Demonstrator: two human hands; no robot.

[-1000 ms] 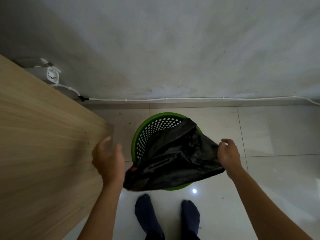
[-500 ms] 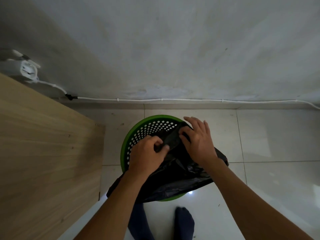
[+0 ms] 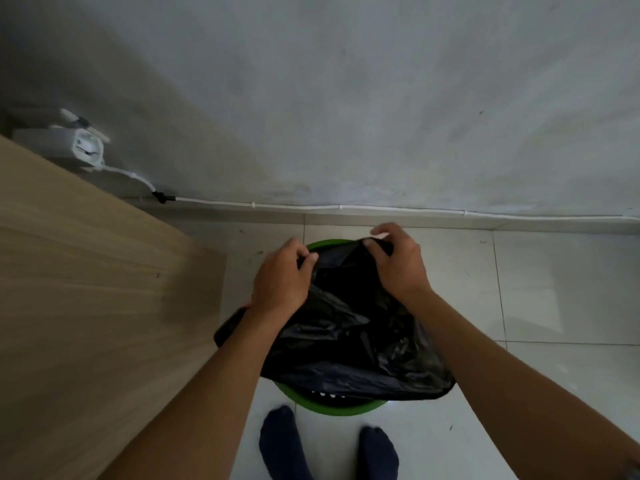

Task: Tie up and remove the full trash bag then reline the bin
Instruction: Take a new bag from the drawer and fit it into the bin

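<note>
- Since half a second ago: hands parted and shifted to the far rim, bag spread wider over the bin, more of the perforated wall now covered.
- Left hand (image 3: 282, 282): fingers curled, pinching the bag (image 3: 346, 334) edge at the far-left of the rim.
- Right hand (image 3: 398, 261): fingers curled round the bag edge at the far side, thumb tucked under the plastic.
- Bag: black, crumpled, draped across the bin (image 3: 332, 408) mouth, near edge hanging over the front rim; not yet pushed down inside, by the look of it.
- Bin: green, on the tiled floor (image 3: 554, 306), just beside a wooden panel (image 3: 86, 306) and in front of two socked feet (image 3: 329, 448).
- Step, judged: relining, hooking the mouth over the far rim.
- Risks: thin plastic tearing if stretched hard over the rim; near edge slipping off while the far side is pulled; light bin tipping or sliding toward the wall under the pull; mouth left twisted, so the liner sits half closed.
</note>
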